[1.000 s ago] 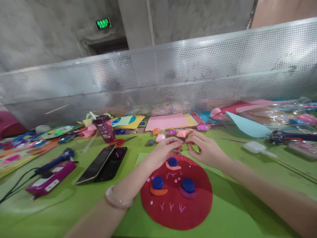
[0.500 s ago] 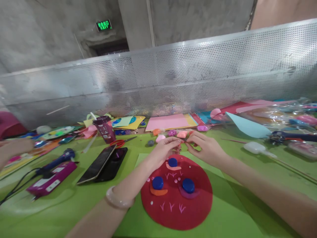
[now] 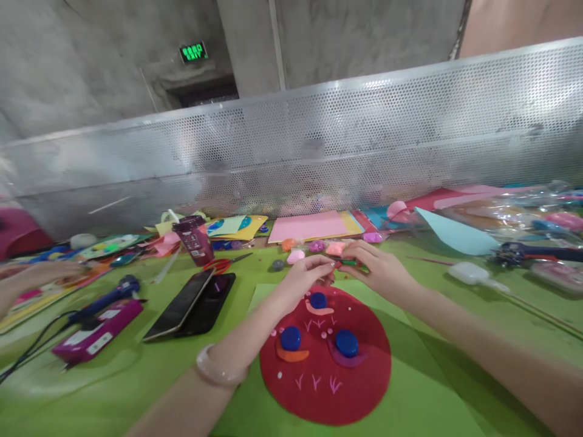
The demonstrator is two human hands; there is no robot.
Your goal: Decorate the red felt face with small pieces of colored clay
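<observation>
Both my hands meet just above the far edge of a dark red paper disc point(image 3: 325, 388) lying on green paper. My left hand point(image 3: 303, 279) pinches its fingertips together; my right hand point(image 3: 376, 270) pinches too, on a small thin piece with green and red on it that I cannot name. The disc carries three blue round caps point(image 3: 290, 338) with orange, pink and purple crescents under them, plus small pink marks. Several small lumps of coloured clay point(image 3: 295, 255) lie just beyond my hands.
Two phones point(image 3: 191, 305) lie left of the disc, then a purple box point(image 3: 98, 332) and a blue corded tool point(image 3: 107, 293). Red-handled scissors point(image 3: 223, 263) and a dark cup point(image 3: 194, 238) stand behind. Coloured paper sheets point(image 3: 310, 225) line a perforated metal wall. Another person's hand point(image 3: 34, 276) reaches in at far left.
My hands stay pinched together and have shifted slightly. Another person's hand has come in at the far left and moved further over the coloured papers.
</observation>
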